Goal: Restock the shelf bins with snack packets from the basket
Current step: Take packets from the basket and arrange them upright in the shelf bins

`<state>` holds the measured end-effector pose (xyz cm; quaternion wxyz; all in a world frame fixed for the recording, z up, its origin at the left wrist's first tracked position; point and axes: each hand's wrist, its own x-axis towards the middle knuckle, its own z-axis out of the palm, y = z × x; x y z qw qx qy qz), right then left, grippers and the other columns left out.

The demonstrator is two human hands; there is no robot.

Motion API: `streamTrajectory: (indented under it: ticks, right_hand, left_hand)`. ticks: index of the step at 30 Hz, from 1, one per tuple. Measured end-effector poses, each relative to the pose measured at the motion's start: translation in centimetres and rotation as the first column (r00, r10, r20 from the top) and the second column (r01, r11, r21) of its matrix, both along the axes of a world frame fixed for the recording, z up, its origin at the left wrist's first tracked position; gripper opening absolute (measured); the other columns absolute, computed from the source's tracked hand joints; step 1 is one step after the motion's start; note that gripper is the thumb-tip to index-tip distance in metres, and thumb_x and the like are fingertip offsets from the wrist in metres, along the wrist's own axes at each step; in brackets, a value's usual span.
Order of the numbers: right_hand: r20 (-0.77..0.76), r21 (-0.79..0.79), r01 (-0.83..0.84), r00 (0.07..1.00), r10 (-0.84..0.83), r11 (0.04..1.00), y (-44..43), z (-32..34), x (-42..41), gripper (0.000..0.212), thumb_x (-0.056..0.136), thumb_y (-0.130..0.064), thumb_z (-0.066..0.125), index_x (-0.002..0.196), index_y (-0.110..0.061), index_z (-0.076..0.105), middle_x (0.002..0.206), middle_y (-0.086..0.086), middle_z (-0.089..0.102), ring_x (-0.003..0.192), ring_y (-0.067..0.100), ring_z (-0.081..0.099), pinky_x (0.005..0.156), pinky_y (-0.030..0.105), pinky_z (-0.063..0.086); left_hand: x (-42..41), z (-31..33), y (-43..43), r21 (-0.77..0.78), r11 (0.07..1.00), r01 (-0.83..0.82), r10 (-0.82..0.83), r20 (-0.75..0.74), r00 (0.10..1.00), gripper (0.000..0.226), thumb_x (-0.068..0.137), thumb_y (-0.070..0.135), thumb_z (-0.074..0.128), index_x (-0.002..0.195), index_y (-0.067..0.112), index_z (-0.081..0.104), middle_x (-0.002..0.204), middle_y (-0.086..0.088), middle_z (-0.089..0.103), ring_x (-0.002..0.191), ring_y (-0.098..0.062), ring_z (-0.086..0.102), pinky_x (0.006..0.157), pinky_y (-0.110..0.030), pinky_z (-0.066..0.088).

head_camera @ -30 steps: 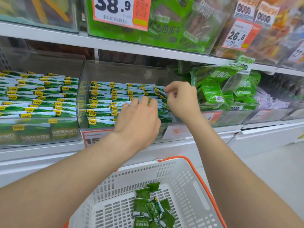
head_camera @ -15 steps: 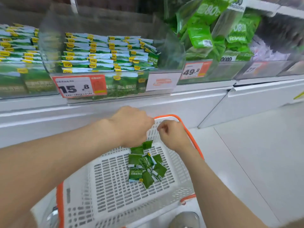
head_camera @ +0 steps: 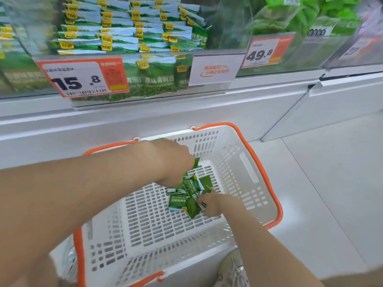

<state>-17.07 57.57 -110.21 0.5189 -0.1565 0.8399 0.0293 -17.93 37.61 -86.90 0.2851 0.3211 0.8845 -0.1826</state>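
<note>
Head view: a white basket (head_camera: 248,168) stands on the pale floor (head_camera: 331,183) below the stocked shelf bins (head_camera: 124,38). Inside lie snack packets (head_camera: 178,200). The left hand (head_camera: 172,160) covers them, its grip hidden, and the right hand (head_camera: 211,204) pinches one.

One basket (head_camera: 248,172), a left hand (head_camera: 173,162), a right hand (head_camera: 212,205), about six loose packets (head_camera: 191,186), two readable price tags (head_camera: 83,77).

Shop aisle, supermarket type. Clear shelf bins (head_camera: 132,96) are stacked with rows of green snack packets (head_camera: 116,38). Printed price tags (head_camera: 83,77) reading 15.8 and 49.8 are clipped on the fronts. A white plastic shopping basket (head_camera: 248,168) with orange handles sits below, on a pale floor (head_camera: 331,183).
</note>
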Motion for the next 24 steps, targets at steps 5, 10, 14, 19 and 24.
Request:
streamTrajectory:
  ticks: [5, 10, 14, 19, 24]
  right_hand:
    - [-0.15, -0.065, 0.181, 0.97, -0.189, 0.981, 0.6, -1.1, 0.3, 0.065, 0.087, -0.025, 0.076, 0.145, -0.022, 0.046, 0.142, 0.013, 0.049, 0.114, 0.035, 0.062, 0.094, 0.045, 0.056]
    - [-0.232, -0.171, 0.311, 0.909, -0.345, 0.935, 1.7, -1.6, 0.1, 0.053, 0.08, -0.043, 0.082, 0.114, -0.024, 0.047, 0.12, 0.011, 0.048, 0.094, 0.027, 0.058, 0.084, 0.039, 0.054]
    - [-0.305, -0.213, 0.344, 0.866, -0.397, 0.914, 1.4, -1.6, -0.3, 0.036, 0.088, -0.025, 0.076, 0.114, -0.02, 0.05, 0.129, 0.013, 0.047, 0.1, 0.027, 0.057, 0.085, 0.035, 0.049]
    - [-0.229, -0.203, 0.309, 0.908, -0.352, 0.929, 0.9, -1.5, 0.3, 0.056, 0.088, -0.025, 0.077, 0.131, -0.017, 0.043, 0.139, 0.011, 0.033, 0.101, 0.032, 0.057, 0.093, 0.042, 0.051]
    - [-0.209, -0.175, 0.237, 0.939, -0.271, 0.956, -0.2, -2.0, 0.6, 0.061, 0.087, -0.025, 0.078, 0.132, -0.017, 0.037, 0.132, 0.014, 0.043, 0.099, 0.032, 0.059, 0.086, 0.042, 0.052]
  left_hand:
    - [-0.4, 0.2, 0.1, 0.021, 1.0, -0.003, 0.003, 0.02, 1.0, 0.021, 0.102, 0.02, 0.044, 0.112, 0.015, 0.062, 0.1, -0.004, 0.059, 0.078, -0.024, 0.059, 0.058, -0.035, 0.043]
    - [-0.7, 0.8, 0.3, 0.039, 0.999, -0.015, 0.014, 0.012, 1.0, 0.025, 0.103, 0.02, 0.044, 0.078, 0.019, 0.041, 0.082, -0.001, 0.048, 0.069, -0.021, 0.052, 0.063, -0.035, 0.047]
    - [-0.4, 1.0, 0.0, 0.029, 0.999, -0.015, 0.015, 0.016, 1.0, 0.014, 0.103, 0.022, 0.044, 0.099, 0.015, 0.056, 0.084, -0.001, 0.05, 0.072, -0.022, 0.056, 0.064, -0.037, 0.05]
    - [-0.1, 1.0, -0.2, 0.014, 1.0, -0.011, 0.01, 0.021, 1.0, 0.021, 0.104, 0.023, 0.044, 0.113, 0.015, 0.061, 0.088, -0.002, 0.053, 0.074, -0.023, 0.057, 0.059, -0.035, 0.044]
    - [0.0, 1.0, -0.6, 0.01, 1.0, -0.022, 0.021, 0.019, 1.0, 0.021, 0.102, 0.022, 0.045, 0.113, 0.015, 0.061, 0.089, -0.002, 0.053, 0.078, -0.025, 0.059, 0.06, -0.036, 0.044]
